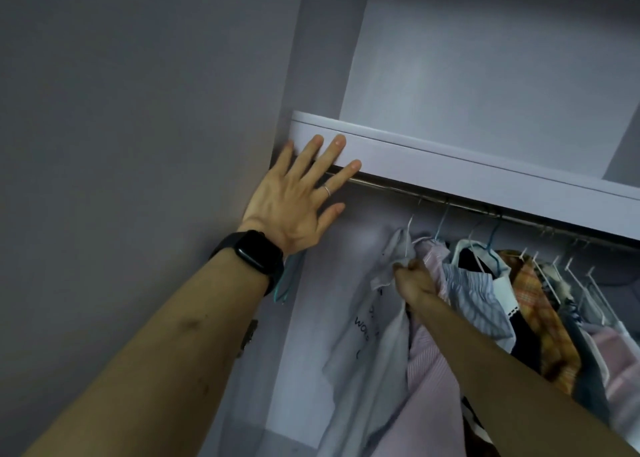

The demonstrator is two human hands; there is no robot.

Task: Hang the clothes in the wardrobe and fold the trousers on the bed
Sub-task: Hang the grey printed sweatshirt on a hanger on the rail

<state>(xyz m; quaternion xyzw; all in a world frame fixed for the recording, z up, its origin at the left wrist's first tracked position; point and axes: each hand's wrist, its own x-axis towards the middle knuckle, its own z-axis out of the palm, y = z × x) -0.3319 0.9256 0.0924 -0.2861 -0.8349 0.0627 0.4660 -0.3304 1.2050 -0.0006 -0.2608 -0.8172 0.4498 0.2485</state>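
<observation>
1. Pressed the left hand (298, 196) flat against the front edge of the shelf (450, 172) above the rail (398, 188), fingers straight and spread wide, gripping nothing; wore a dark watch (252, 254) on that wrist.
2. Clutched the collar of a pale grey shirt (367, 335) in the right hand (412, 280), fingers curled tight round the cloth just below the hook (410, 222) of its hanger.
3. Had that shirt at the left end of the row, touching a pink shirt (429, 370), with more clothes (533, 304) on hangers crowding the rail to the right.
4. Could not tell whether the hook sat on the rail or just beneath it.
5. Judged the step in hand as hanging: getting this shirt settled inside the wardrobe (287, 370).
6. Called next for seating the hook squarely over the rail, then easing the grip off the collar without pulling the shirt from its hanger or snagging the pink one.
7. Saw neither trousers nor bed here, so could say nothing on how the folding stood.
</observation>
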